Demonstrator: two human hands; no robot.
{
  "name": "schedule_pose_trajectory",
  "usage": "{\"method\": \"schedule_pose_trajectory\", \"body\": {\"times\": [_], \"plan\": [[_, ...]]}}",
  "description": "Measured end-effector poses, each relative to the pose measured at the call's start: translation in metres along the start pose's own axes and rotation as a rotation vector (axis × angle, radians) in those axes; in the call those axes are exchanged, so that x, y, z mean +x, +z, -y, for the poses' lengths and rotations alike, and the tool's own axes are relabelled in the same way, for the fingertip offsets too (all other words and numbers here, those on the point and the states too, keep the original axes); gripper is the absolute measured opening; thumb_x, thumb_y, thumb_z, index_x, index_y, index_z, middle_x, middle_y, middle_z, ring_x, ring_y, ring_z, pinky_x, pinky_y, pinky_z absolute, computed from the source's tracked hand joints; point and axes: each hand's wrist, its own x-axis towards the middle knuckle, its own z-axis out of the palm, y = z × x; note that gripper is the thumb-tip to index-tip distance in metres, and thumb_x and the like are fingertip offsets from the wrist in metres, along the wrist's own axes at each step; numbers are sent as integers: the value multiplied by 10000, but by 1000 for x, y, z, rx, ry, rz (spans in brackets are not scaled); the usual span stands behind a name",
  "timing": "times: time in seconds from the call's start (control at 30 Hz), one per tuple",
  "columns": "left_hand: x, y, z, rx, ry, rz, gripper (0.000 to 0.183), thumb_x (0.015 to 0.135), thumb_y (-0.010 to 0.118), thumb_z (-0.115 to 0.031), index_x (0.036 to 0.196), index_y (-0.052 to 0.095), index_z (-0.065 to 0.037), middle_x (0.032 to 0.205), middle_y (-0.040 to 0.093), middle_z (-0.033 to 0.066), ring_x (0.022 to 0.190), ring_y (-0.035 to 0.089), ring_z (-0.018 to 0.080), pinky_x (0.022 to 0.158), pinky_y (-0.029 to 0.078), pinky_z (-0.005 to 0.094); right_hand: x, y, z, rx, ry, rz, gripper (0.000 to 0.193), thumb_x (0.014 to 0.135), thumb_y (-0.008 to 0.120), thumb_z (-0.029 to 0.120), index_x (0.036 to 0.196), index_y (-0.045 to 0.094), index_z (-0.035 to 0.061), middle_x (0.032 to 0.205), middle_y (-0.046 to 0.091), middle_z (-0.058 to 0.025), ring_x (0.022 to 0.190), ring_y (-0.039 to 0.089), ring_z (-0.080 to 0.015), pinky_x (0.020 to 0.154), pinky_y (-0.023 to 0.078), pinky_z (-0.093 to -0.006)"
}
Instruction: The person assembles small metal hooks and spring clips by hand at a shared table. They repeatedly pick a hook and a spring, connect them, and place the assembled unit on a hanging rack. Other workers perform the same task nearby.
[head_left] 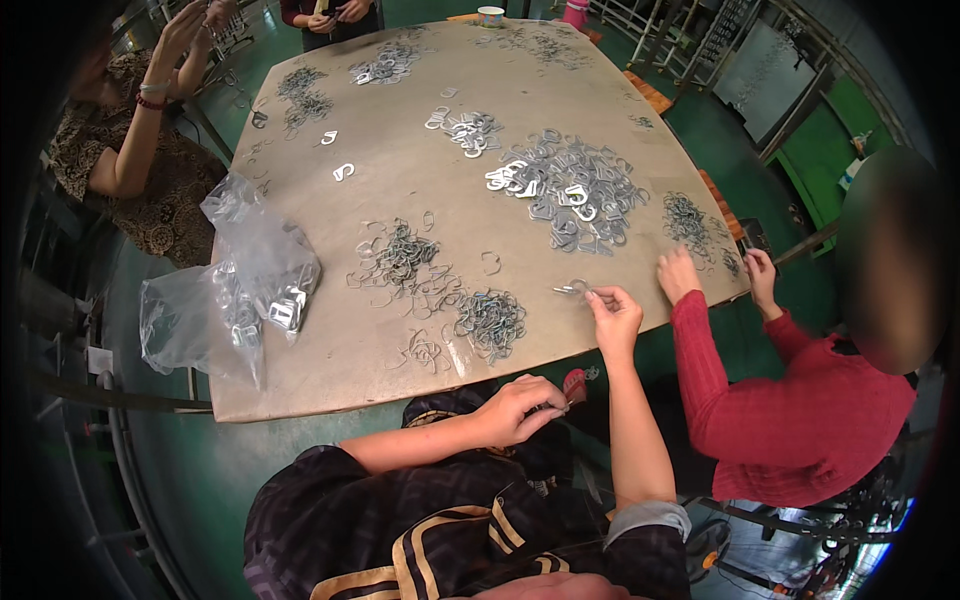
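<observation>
Metal: 1 clip [568, 289], right hand [613, 316]

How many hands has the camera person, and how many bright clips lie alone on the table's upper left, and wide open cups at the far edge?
Hands (left hand, right hand): 2
Bright lone clips: 2
Wide cup: 1
Total: 5

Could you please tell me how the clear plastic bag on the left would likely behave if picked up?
The clear plastic bag would probably be floppy, since its thin film creases and slumps. It may feel heavy for its size, as shiny metal pieces show inside.
</observation>
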Motion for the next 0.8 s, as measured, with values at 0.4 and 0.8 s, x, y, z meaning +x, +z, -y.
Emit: {"method": "schedule_pose_trajectory", "body": {"times": [0.4, 0.8], "plan": [[3, 3, -4, 19, 5, -7, 95, 833, 652, -11, 915, 608, -33, 879, 653, 87, 840, 636, 273, 777, 470, 370, -6, 1, -7, 198, 99, -39, 79, 823, 702, 5, 842, 659, -58, 781, 683, -74, 656, 652, -117, 585, 527, -255], [9, 6, -10, 148, -68, -205, 125, 816, 657, -18, 913, 587, -54, 807, 623, 92, 778, 609, 288, 753, 451, 369, -87, -42, 89, 337, 228, 325, 90, 872, 648, -14, 939, 623, -69, 821, 682, -88, 694, 658, -98, 621, 557, -235]]}}
